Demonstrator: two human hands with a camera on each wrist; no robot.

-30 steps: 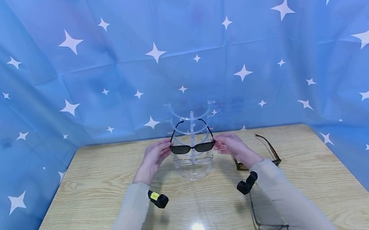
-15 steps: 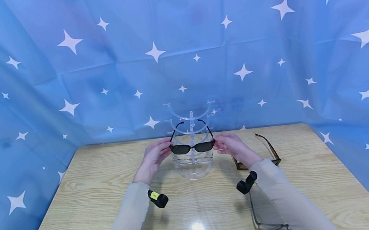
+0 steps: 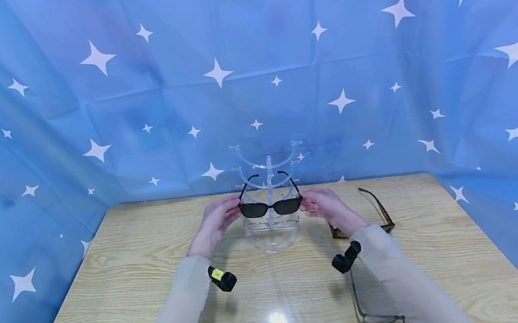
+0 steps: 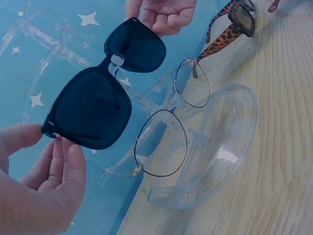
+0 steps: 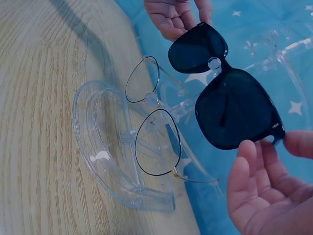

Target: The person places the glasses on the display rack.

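Black sunglasses (image 3: 270, 208) sit across a clear display stand (image 3: 272, 245), lenses toward me and temples pointing back. My left hand (image 3: 217, 219) pinches the frame's left corner between thumb and fingers. At the opposite corner my right hand (image 3: 329, 208) pinches the frame in the same way. In both wrist views the clear nose peg of the stand shows at the sunglasses' bridge. Below them, thin-rimmed round eyeglasses (image 4: 161, 143) rest on a lower tier of the stand; the right wrist view shows these eyeglasses (image 5: 157, 142) too.
Tortoiseshell sunglasses (image 3: 383, 215) lie on the wooden table (image 3: 132, 294) right of the stand, partly behind my right wrist. Nearer me, dark-framed eyeglasses (image 3: 380, 318) lie partly under my right forearm. Upper tiers of the stand rise before a blue star-printed curtain (image 3: 169, 108).
The temple tips of the black sunglasses have dropped slightly, and the lenses tilt a little more upright. Both hands keep their places at the frame corners.
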